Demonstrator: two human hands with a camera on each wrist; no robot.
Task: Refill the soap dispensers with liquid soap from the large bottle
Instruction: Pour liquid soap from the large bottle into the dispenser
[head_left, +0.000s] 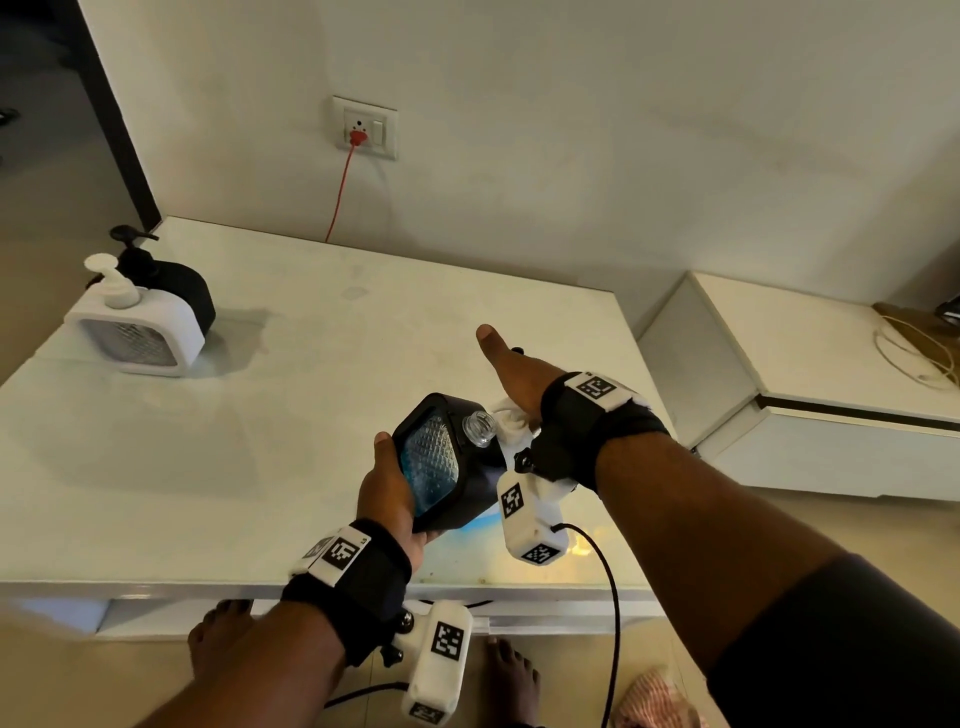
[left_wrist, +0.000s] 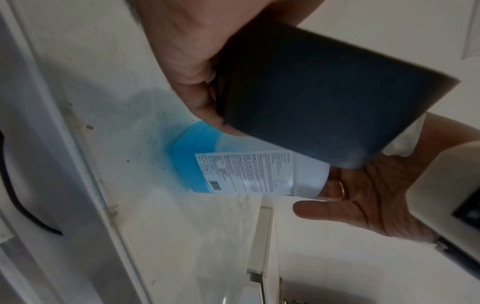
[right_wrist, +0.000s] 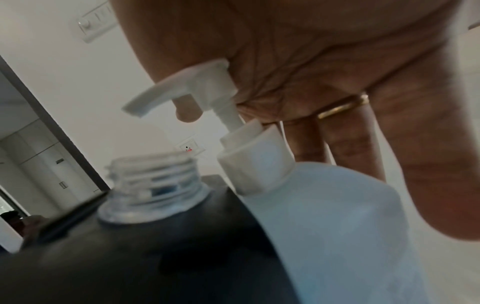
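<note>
Head view: a black dispenser (head_left: 447, 462) with its pump off and clear threaded neck (head_left: 479, 427) exposed is held tilted above the worktop (head_left: 311, 415) by the left hand (head_left: 389, 493), thumb on the front edge, fingers curled under. Blue soap is seen through the textured window, partly filled. The right hand (head_left: 514, 374) is placed over the white pump head of the large bottle (head_left: 511, 421), thumb stuck out; the bottle is mostly hidden behind the dispenser. Two more dispensers, one white (head_left: 140, 332) and one black (head_left: 182, 291), are parked at the far left corner, pumps on.

Left wrist view: the dispenser's base (left_wrist: 324, 98) is gripped by the left hand's fingers (left_wrist: 192, 92). The large bottle (left_wrist: 233, 170) is stood on the worktop just behind, blue liquid low in it. The right hand (left_wrist: 363, 197) is spread, palm open, beside the bottle's upper part.

Right wrist view: the pump head (right_wrist: 182, 88) is touched by the right palm (right_wrist: 298, 72), fingers straight, not closed on anything. The spout (right_wrist: 135, 105) is pointed roughly above the open neck (right_wrist: 153, 179).

Step judged: pumping soap into the held dispenser. Next move: neck to be kept under the spout, pump pressed straight down, bottle kept from tipping. Fill level to be watched through the window.
</note>
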